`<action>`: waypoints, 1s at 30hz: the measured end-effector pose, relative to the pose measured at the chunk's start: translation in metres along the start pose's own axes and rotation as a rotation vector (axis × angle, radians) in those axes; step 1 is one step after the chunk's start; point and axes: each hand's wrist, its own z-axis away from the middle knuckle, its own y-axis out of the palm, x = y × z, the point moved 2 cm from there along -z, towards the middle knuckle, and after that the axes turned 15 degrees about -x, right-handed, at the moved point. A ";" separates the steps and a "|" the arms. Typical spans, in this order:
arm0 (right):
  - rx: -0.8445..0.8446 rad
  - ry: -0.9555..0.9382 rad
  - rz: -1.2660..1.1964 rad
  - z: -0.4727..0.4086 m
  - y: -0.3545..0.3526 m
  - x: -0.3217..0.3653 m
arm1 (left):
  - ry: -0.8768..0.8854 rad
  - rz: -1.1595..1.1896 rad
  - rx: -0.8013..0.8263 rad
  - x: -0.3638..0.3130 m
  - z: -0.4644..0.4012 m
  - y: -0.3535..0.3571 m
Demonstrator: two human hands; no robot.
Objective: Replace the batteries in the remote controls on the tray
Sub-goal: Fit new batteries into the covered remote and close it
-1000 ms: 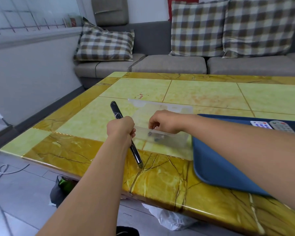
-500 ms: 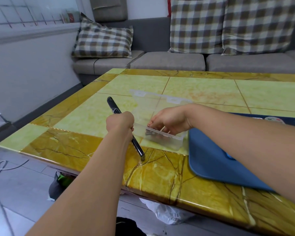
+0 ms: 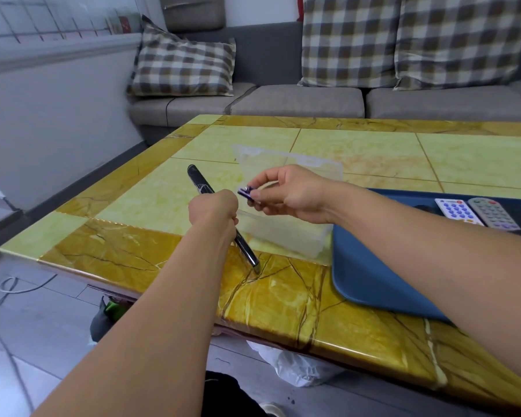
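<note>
My left hand grips a slim black remote control around its middle, tilted, with its lower end over the table's front border. My right hand pinches purple batteries between thumb and fingers, just right of the left hand and above a clear plastic box. The box's open lid stands behind my hand. On the blue tray at the right lie a white remote with blue buttons and a grey remote.
The yellow marble table has its front edge near me. A grey sofa with checked cushions stands behind it. A white plastic bag and a cable lie on the floor below.
My right hand has come up out of the clear box holding purple batteries. The left hand still holds the black remote in about the same place.
</note>
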 end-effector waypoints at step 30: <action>-0.714 -0.162 -0.175 0.190 -0.208 0.007 | 0.025 0.060 1.047 -0.003 0.249 0.074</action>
